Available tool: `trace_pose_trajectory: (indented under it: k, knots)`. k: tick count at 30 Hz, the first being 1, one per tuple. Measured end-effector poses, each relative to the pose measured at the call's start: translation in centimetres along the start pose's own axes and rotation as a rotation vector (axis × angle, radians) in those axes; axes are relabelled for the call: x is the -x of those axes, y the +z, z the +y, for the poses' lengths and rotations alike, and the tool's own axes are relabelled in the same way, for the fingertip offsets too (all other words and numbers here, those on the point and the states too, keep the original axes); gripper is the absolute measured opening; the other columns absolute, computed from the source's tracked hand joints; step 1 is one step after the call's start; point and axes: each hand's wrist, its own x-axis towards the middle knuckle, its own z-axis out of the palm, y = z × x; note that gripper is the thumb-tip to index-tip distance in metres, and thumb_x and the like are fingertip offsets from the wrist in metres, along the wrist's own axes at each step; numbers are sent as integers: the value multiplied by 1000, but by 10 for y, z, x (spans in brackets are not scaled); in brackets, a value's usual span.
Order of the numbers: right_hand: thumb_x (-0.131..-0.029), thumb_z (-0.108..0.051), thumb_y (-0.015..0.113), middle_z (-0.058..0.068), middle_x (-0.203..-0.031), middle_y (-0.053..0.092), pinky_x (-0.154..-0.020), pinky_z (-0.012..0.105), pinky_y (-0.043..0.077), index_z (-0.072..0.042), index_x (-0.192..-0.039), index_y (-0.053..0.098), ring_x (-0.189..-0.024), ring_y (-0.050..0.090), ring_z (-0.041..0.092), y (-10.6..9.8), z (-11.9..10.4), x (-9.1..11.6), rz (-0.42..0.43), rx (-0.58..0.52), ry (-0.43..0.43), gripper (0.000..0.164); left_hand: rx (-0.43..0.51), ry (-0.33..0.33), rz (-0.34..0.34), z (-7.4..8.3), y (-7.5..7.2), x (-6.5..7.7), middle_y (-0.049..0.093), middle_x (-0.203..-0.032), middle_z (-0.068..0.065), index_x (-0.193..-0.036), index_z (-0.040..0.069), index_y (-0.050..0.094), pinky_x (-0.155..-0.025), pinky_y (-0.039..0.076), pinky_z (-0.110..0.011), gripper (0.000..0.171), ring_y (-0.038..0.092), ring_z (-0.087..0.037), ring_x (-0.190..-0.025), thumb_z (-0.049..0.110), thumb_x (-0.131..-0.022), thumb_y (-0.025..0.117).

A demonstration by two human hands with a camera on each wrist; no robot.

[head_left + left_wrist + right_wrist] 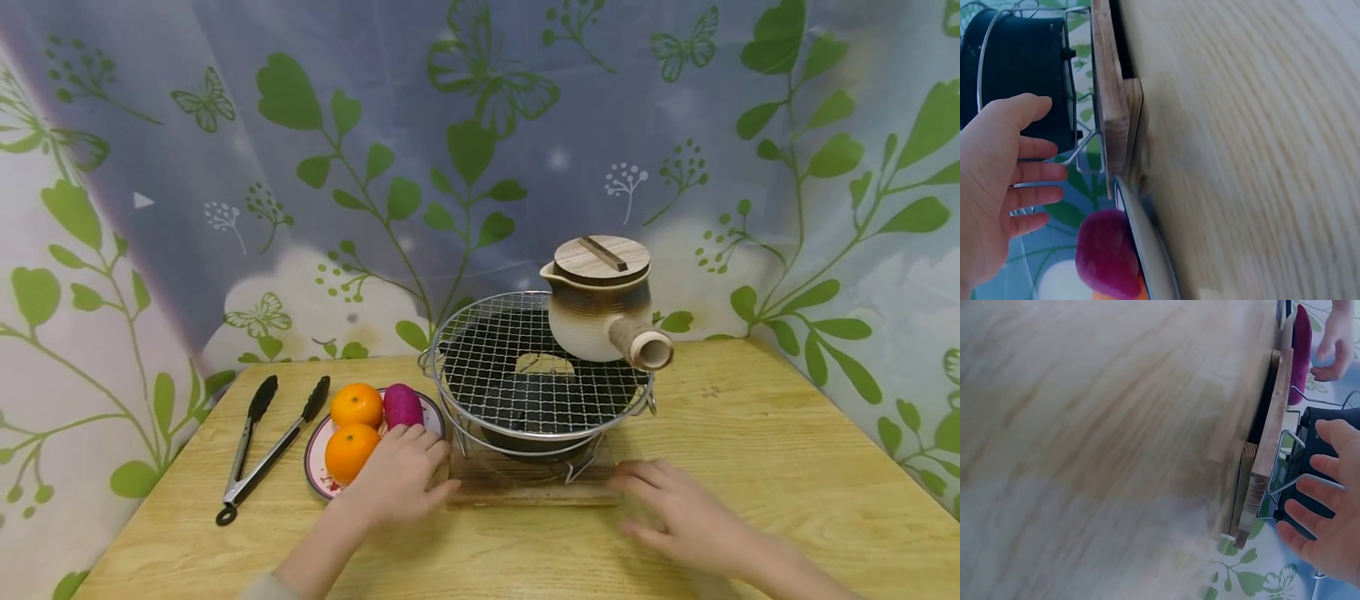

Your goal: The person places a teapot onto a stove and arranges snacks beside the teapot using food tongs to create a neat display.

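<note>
A round grill stove with a wire mesh top and a black bowl body stands on a wooden board. My left hand is at the board's left end, in front of the fruit plate, holding nothing. In the left wrist view its fingers are spread beside the black body. At the board's right end is my right hand, empty too, its fingers apart beside the stove's wire legs. A clay teapot with a wooden lid and side handle sits on the mesh's right side.
To the left, a plate bears two oranges and a purple sweet potato. Tongs with black tips lie spread beyond it. The wooden table runs back to a leaf-patterned cloth.
</note>
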Motion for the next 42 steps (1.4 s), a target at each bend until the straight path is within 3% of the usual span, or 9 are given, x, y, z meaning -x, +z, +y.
trace_pose_trajectory:
  k: [6, 11, 19, 25, 28, 35, 42]
  knots:
    - [-73, -34, 73, -1, -110, 58, -77, 42, 47, -17, -111, 63, -98, 53, 20, 7, -2, -2, 5, 67, -77, 42, -32, -41, 92, -13, -4, 7, 58, -85, -3, -89, 10, 64, -79, 40, -38, 31, 50, -23, -83, 39, -80, 65]
    - [-73, -36, 73, 0, -112, 58, -74, 42, 47, -18, -113, 62, -99, 53, 22, 9, -5, -4, -9, 108, -106, 45, -18, -143, 115, -23, -11, 14, 57, -82, -5, -85, 8, 61, -78, 42, -39, 26, 52, -25, -82, 33, -79, 66]
    - [-74, -39, 72, 1, -115, 56, -74, 42, 47, -17, -119, 60, -99, 53, 21, 12, -9, -5, -74, 156, -88, 52, -63, -371, 80, -43, -26, 30, 56, -79, -5, -87, 6, 60, -66, 42, -38, 28, 55, -26, -77, 33, -81, 66]
    - [-75, -41, 71, 0, -114, 56, -71, 41, 47, -16, -120, 59, -97, 54, 21, 14, -10, -5, -81, 171, -90, 53, 2, -523, -16, -65, -36, 41, 60, -92, -14, -101, -3, 62, -72, 46, -45, 39, 55, -33, -81, 31, -83, 65]
    - [-75, -41, 72, 0, -112, 56, -71, 41, 47, -16, -120, 60, -96, 55, 21, 15, -10, -4, -68, 185, -98, 53, 23, -575, -47, -76, -38, 47, 60, -94, -18, -104, -5, 61, -73, 46, -50, 40, 56, -37, -85, 29, -84, 63]
    - [-74, -42, 72, 0, -110, 56, -68, 39, 47, -15, -119, 60, -92, 55, 21, 18, -10, -3, -48, 209, -128, 54, 51, -694, -49, -106, -29, 65, 61, -97, -23, -104, -6, 61, -72, 43, -55, 40, 55, -43, -87, 29, -84, 63]
    - [-77, -42, 71, 1, -110, 56, -68, 40, 48, -15, -121, 59, -92, 55, 20, 18, -10, -3, -82, 197, -119, 53, 93, -777, -56, -124, -23, 77, 54, -107, -33, -114, -12, 52, -82, 37, -61, 50, 49, -51, -97, 28, -84, 60]
